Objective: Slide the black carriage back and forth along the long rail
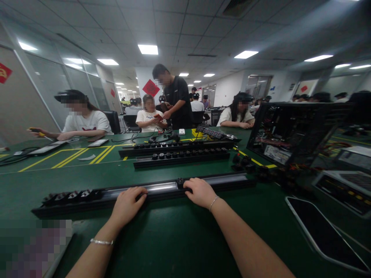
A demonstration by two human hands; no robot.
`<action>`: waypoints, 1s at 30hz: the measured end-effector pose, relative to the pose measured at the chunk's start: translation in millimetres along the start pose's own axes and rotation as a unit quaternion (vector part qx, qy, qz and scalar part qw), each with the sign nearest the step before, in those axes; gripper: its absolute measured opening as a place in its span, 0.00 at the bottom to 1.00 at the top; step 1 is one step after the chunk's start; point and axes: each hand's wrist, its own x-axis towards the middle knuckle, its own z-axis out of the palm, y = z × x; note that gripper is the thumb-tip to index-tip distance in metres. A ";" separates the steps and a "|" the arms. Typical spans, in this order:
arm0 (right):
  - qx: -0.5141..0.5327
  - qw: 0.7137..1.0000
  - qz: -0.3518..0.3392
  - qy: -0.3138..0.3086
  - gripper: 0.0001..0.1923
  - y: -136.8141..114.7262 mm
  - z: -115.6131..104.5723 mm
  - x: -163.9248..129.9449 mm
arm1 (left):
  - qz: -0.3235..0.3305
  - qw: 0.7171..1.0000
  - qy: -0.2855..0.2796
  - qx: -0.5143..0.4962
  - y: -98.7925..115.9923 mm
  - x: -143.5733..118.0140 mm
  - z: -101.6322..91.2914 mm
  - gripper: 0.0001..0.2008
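A long black power track rail with a shiny strip along its channel lies across the green table in front of me. My left hand is closed over the rail's near edge, left of its middle. With bent fingers, my right hand grips a small black socket module that sits in the channel. Farther left, several black socket modules stand in a row at the rail's end. The fingertips of both hands are partly hidden.
Behind are two more black rails carrying modules. An open computer case and a power supply stand right. A phone lies near right; a blurred-out panel is near left. Several people sit beyond the table; one person stands.
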 end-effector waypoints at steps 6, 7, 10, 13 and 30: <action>0.005 1.000 0.001 -0.001 0.09 0.7 -1.4 -0.5 | -0.004 1.000 0.000 -0.006 -0.4 0.3 0.1 0.13; 0.007 1.000 0.004 -0.003 0.09 1.3 -1.9 -0.6 | -0.005 1.000 -0.001 -0.007 -0.5 0.3 0.1 0.13; 0.009 1.000 0.012 -0.004 0.09 3.6 -2.8 -1.0 | -0.005 1.000 -0.001 -0.008 -0.8 0.6 0.3 0.13; 0.006 1.000 0.015 0.000 0.09 5.2 -2.7 -1.3 | -0.004 1.000 -0.001 -0.008 -1.1 0.8 0.7 0.13; 0.034 0.999 0.032 0.024 0.06 12.2 -0.8 -3.5 | -0.001 1.000 0.004 -0.004 -0.2 0.4 1.0 0.13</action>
